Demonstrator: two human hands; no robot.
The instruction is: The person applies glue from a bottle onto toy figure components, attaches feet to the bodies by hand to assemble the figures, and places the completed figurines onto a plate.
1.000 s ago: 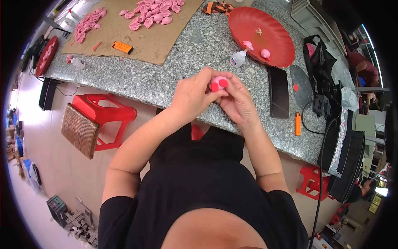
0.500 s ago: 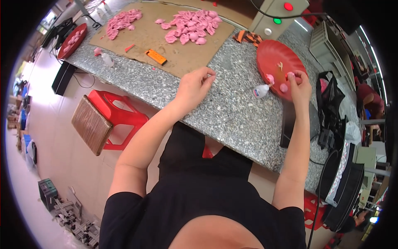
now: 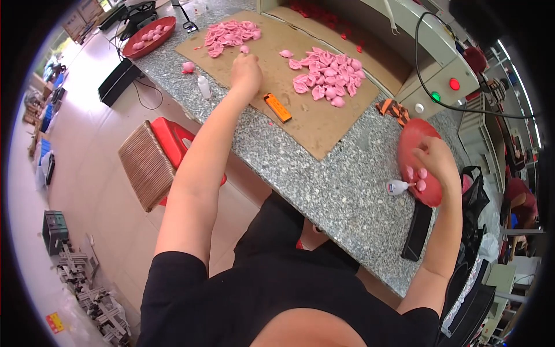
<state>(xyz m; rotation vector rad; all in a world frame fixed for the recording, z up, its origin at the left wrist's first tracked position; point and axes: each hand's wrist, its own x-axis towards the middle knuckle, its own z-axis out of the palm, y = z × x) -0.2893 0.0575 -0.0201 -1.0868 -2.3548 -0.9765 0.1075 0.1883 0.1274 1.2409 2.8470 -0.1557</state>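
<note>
My left hand [image 3: 247, 75] reaches over the brown board [image 3: 315, 130], its fingers bent down at a small pink bulb-shaped piece [image 3: 244, 50] beside the left pink pile [image 3: 228, 36]. The hand's back hides much of the grip. Over the red plate [image 3: 409, 139], my right hand [image 3: 437, 157] has thumb and fingertips drawn together; whatever is between them I cannot make out. Several round pink pieces [image 3: 421, 185] lie in the plate below it. A small white bottle [image 3: 398, 187] rests next to the plate, its narrow tip toward them.
A larger pink pile [image 3: 328, 72] and an orange cutter-like tool [image 3: 277, 107] lie on the board. Another small bottle [image 3: 204, 87] stands at the left. Behind is a grey machine housing [image 3: 445, 81] with coloured buttons. A red plate of pink pieces [image 3: 151, 36] sits far left; a stool [image 3: 147, 165] is below.
My left hand has moved forward to the left pile, its fingers now bent. My right hand has released a pink piece into the plate and shifted farther over it. The view has turned left.
</note>
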